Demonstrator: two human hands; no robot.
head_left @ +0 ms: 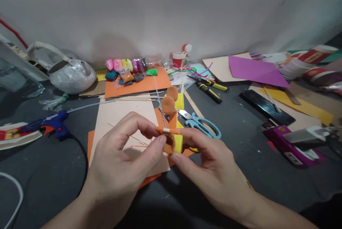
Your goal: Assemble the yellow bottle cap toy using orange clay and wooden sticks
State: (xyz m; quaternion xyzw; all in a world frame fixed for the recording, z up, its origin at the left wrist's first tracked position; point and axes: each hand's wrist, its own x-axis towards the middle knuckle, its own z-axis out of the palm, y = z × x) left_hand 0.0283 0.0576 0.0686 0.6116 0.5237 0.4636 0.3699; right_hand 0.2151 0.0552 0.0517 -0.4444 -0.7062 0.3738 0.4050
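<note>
Between both hands is a small craft piece (170, 145), made of a yellow block, an orange-brown rounded part and an orange strip with a white band on top. My left hand (125, 157) pinches its orange side between thumb and forefinger. From the other side, my right hand (208, 165) grips the yellow part with thumb and fingertips, which hide some of it. Just beyond stand two orange discs (169, 104) beside another yellow block (179, 100). Light-blue-handled scissors (201, 122) lie behind my right fingers. Under my left hand is a cream sheet (128, 111) over orange paper.
At left are a blue glue gun (57, 122) and a silvery kettle (72, 74). Along the wall stand wrapped coloured clay packs (128, 64) and a paper cup (178, 59). Yellow-black pliers (211, 92), a phone (267, 106) and a purple stapler-like tool (291, 147) lie to the right.
</note>
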